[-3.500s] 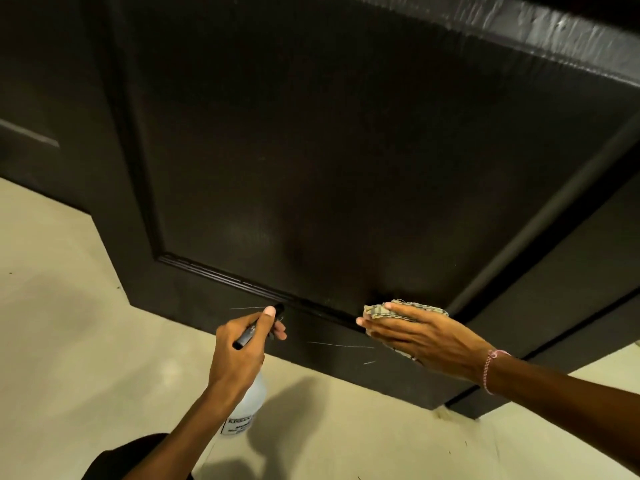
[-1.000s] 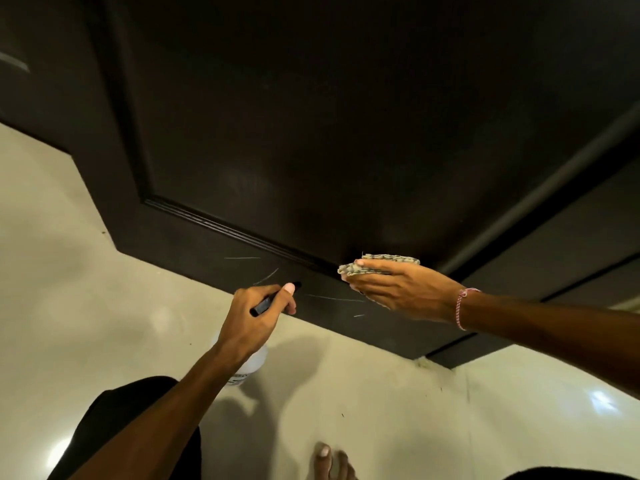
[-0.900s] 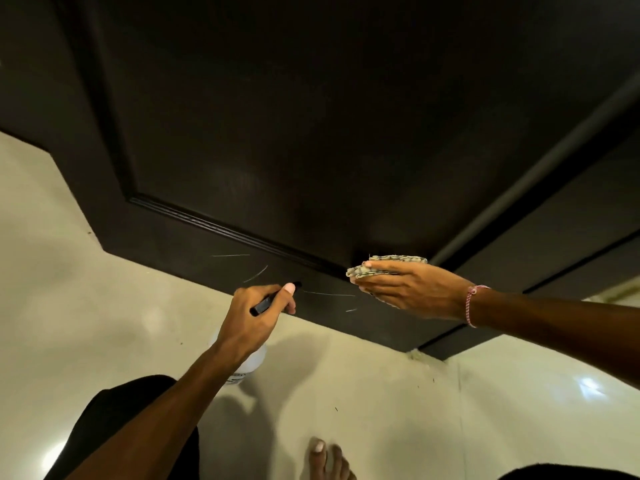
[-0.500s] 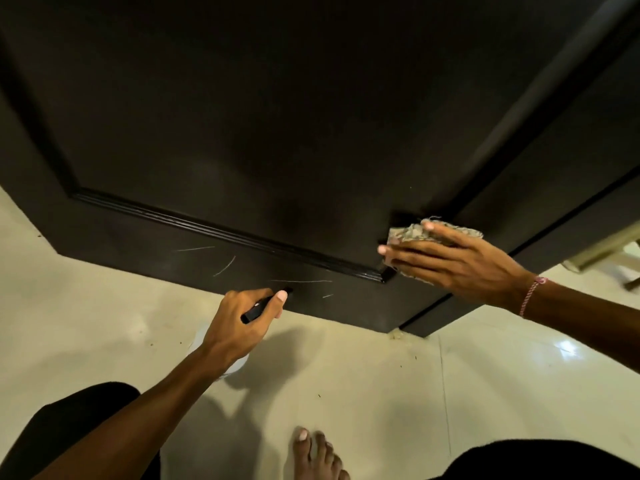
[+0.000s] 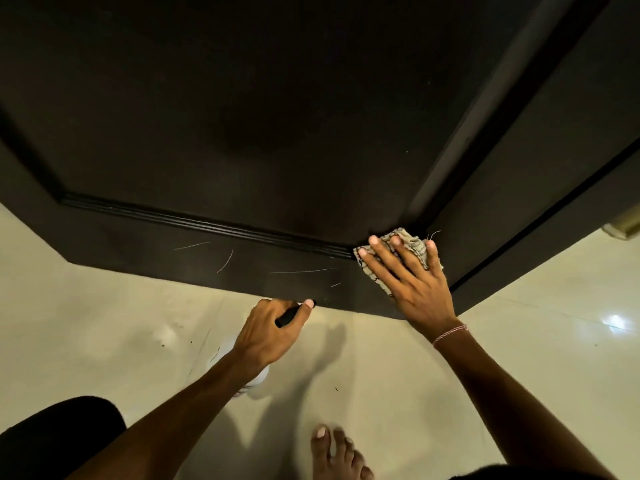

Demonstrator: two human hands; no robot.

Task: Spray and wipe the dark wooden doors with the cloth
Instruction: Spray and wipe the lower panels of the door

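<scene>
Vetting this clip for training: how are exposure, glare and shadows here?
Head view: dark wooden door underexposed, grain unreadable; bright glare spot on the glossy cream floor at right; left hand throws a soft shadow onto it; right hand looks sharp.

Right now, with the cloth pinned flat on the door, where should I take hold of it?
Probably the bunched top edge of the cloth, which sticks out past the fingertips of the right hand. Come from above, down along the door: the palm covers the middle, and only a thin strip shows on the left.
</scene>
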